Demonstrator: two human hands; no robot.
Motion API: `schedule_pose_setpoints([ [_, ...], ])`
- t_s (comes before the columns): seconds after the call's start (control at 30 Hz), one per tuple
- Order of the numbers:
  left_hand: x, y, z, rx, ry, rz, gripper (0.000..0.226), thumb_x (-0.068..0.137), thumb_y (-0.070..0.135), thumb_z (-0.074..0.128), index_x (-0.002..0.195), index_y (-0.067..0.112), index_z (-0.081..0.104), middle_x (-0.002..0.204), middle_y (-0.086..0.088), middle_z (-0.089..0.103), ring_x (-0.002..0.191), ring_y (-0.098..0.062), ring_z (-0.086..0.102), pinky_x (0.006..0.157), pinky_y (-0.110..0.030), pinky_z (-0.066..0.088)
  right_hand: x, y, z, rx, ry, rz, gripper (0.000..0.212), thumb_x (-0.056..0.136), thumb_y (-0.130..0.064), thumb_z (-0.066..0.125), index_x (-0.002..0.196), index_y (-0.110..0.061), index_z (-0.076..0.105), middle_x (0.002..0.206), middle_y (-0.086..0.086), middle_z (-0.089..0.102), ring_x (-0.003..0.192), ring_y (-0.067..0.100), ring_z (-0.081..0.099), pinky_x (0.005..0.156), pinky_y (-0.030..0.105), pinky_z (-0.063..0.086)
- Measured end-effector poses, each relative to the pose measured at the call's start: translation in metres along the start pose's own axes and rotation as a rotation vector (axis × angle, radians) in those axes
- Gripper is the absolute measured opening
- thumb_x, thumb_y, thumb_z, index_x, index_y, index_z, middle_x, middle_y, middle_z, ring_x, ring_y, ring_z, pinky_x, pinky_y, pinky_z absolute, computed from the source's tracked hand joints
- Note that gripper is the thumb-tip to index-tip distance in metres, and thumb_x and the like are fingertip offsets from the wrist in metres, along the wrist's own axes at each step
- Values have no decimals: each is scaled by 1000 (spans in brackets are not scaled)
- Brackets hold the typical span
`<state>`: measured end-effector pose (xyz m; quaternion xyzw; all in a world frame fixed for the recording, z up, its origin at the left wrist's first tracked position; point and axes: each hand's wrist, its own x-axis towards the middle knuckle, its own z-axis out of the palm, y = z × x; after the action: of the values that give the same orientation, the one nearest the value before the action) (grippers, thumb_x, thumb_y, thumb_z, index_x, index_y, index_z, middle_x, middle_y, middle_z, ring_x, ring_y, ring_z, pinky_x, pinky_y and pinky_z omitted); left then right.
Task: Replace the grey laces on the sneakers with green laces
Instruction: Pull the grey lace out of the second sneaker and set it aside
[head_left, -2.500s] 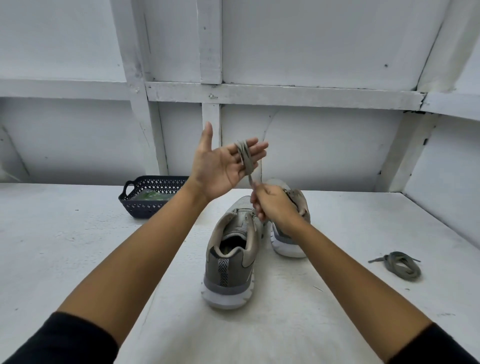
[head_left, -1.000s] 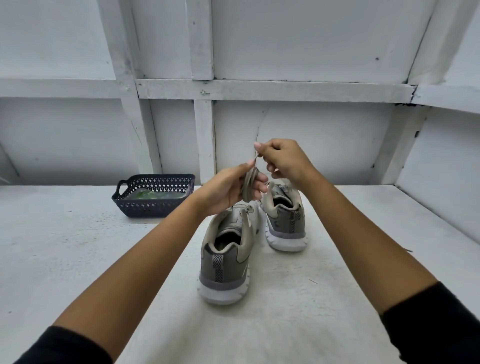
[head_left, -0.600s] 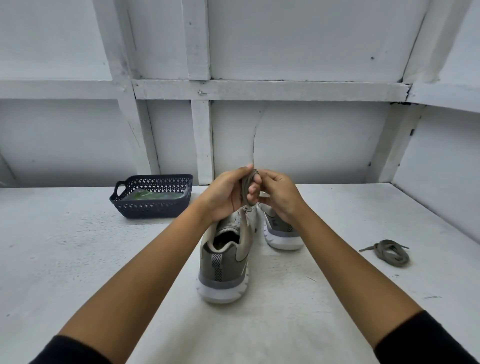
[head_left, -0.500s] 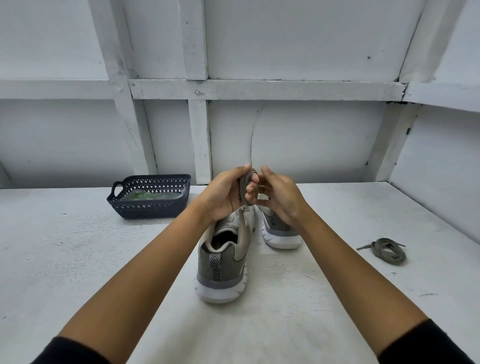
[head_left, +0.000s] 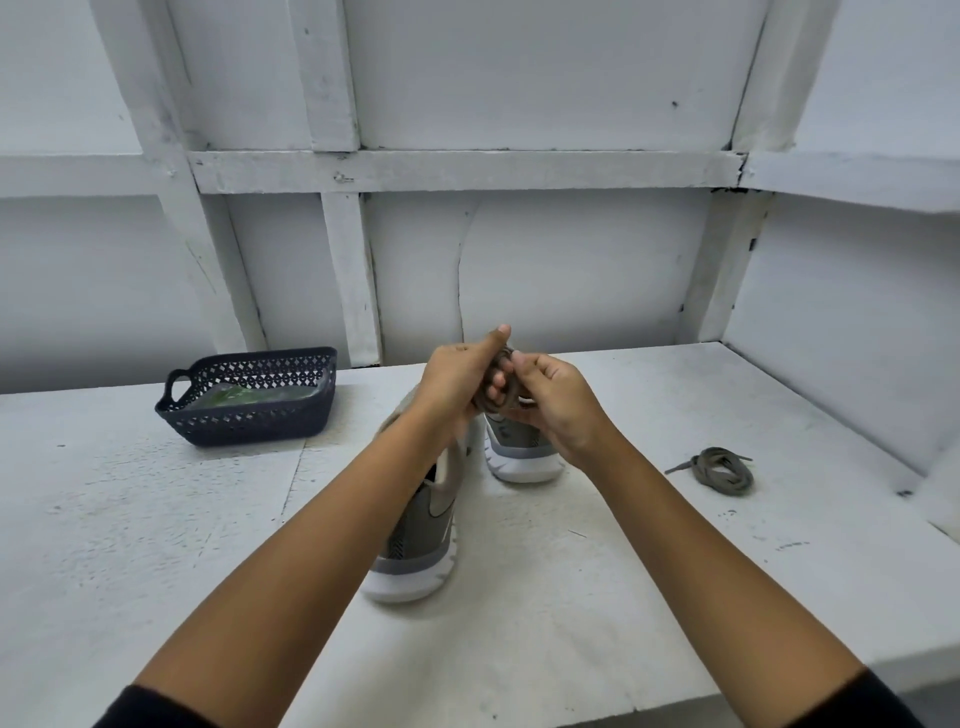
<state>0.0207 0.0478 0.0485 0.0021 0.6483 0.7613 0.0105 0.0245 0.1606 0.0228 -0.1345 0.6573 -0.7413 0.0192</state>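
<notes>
Two grey sneakers with white soles stand on the white table, heels toward me: the near one (head_left: 423, 540) under my left forearm, the far one (head_left: 519, 449) behind my right hand. Above them my left hand (head_left: 457, 382) holds a coiled grey lace (head_left: 506, 397) wound round its fingers, and my right hand (head_left: 553, 402) pinches the same coil from the right. A second grey lace (head_left: 724, 467) lies bundled on the table to the right. Green laces (head_left: 244, 397) lie in a dark basket.
The dark perforated basket (head_left: 249, 426) with a handle stands at the back left of the table (head_left: 130, 519). White framed walls close off the back and the right side. The table's front edge runs near my right elbow.
The lace, earlier draped over my open left hand and pulled by my right, is now a tight coil held between both hands. Both hands came together and sank a little above the sneakers.
</notes>
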Motion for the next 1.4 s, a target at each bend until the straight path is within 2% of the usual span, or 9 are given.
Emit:
schedule_pose_setpoints([
  [0.2,3,-3,22,150,69,135,31,84,33,69,64,11,59,48,2,55,45,-12,50,60,-28,44,-11,-6,-15,-73,211,-41,27,101,-23,42,105,-2,58,86,6,64,79,14,63,67,25,53],
  [0.33,-4,-14,52,205,12,173,22,89,30,63,75,13,61,67,-2,60,55,-10,56,58,-24,48,-22,-12,-45,-149,354,-65,21,100,-24,45,95,-9,59,77,0,58,75,13,58,70,30,52],
  [0.5,-5,-46,97,286,-112,157,19,93,24,57,76,17,62,69,-4,62,76,-25,63,84,-44,52,-41,-8,-94,-244,513,-17,24,97,-20,50,76,-13,61,69,-1,57,71,17,56,72,34,52],
  [0.6,1,-67,122,339,-133,97,19,92,22,58,75,16,63,77,-11,68,84,-32,66,84,-43,51,-49,0,-125,-304,591,31,22,95,-17,53,75,-14,63,66,0,58,66,17,55,68,32,49],
  [0.67,5,-83,141,368,-156,48,20,90,22,60,72,15,63,80,-10,67,83,-29,63,79,-40,51,-55,7,-148,-368,660,73,14,93,-18,55,87,-10,65,69,-1,61,64,14,57,64,26,47],
  [0.8,12,-108,170,476,-171,43,16,88,25,63,87,9,67,86,-9,67,80,-20,59,74,-29,47,-65,22,-187,-525,718,141,20,91,-24,59,97,-6,65,81,0,65,79,15,61,61,18,43],
  [0.93,20,-122,193,648,-186,61,17,87,32,62,76,18,65,84,-3,68,87,-23,63,84,-40,52,-69,33,-216,-670,742,217,21,91,-27,59,99,-8,66,90,-1,64,89,15,60,74,25,45],
  [1.2,31,-144,203,869,-207,45,22,87,45,57,87,24,62,87,8,62,92,-16,57,90,-38,42,-67,65,-240,-863,720,271,20,89,-33,57,86,-17,69,93,0,70,101,28,58,84,42,50],
  [1.4,39,-140,188,793,-191,131,22,95,30,46,90,13,59,88,3,59,86,-16,53,70,-25,34,-72,61,-239,-915,684,188,33,94,-38,49,110,-15,66,115,7,62,114,26,52,93,40,44],
])
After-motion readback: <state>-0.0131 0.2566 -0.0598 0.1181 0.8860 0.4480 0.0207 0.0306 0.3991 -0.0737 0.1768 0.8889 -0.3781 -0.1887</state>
